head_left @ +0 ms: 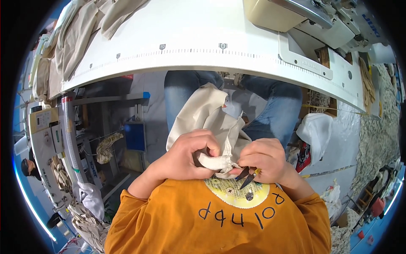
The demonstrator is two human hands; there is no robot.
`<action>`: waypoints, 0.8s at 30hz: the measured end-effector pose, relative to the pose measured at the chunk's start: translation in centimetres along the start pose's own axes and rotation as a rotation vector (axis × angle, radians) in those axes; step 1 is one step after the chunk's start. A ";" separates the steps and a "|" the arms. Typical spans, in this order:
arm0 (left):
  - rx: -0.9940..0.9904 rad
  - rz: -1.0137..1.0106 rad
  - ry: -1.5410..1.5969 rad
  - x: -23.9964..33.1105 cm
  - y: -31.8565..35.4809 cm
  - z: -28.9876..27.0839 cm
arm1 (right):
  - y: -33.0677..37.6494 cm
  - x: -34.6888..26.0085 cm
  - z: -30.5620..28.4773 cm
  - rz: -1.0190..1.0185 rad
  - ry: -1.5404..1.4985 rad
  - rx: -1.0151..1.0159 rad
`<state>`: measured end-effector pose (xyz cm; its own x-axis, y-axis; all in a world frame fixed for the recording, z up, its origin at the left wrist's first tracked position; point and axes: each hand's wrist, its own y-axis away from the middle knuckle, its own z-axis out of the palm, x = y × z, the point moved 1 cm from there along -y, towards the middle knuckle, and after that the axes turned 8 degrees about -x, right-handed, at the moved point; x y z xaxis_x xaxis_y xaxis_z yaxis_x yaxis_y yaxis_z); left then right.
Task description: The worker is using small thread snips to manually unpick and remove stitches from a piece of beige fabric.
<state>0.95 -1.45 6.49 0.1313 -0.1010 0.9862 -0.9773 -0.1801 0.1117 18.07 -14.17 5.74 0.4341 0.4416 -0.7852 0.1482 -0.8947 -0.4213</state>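
A piece of beige cloth [198,112] hangs over my lap, its sewn edge bunched up close to my chest. My left hand [185,155] is closed on a folded seam of it, with the thumb below and the fingers curled above. Just to the right, my right hand [266,158] is closed around a pair of thread snips [249,175] with dark blades and a bit of yellow at the handle. The blades point down toward my orange shirt, slightly apart. The fingertips of this hand also meet the cloth's edge; whether they pinch it is hard to see.
Ahead of me runs the edge of a white sewing table [190,59] with a printed ruler. A sewing machine [304,19] stands on it at the far right, and beige cloth [78,40] is heaped at the far left. Another machine [46,148] is at my left.
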 end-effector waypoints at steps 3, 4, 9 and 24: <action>0.036 0.131 -0.108 -0.4 0.0 -0.1 | 0.0 -0.1 0.1 0.022 0.003 0.064; 0.116 0.153 -0.157 -0.5 0.0 -0.1 | 0.0 -0.2 0.1 0.022 0.004 0.063; 0.305 0.128 -0.182 -1.1 -0.1 0.3 | -0.4 -0.7 -0.4 0.295 -0.187 0.038; 0.395 0.331 -0.515 -1.8 -0.9 0.5 | -0.9 -0.5 0.5 0.840 -0.584 -0.062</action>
<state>1.71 -1.57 4.53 -0.0041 -0.6415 0.7671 -0.8592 -0.3902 -0.3309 17.27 -13.52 6.28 -0.0791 -0.3809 -0.9212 0.0483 -0.9245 0.3781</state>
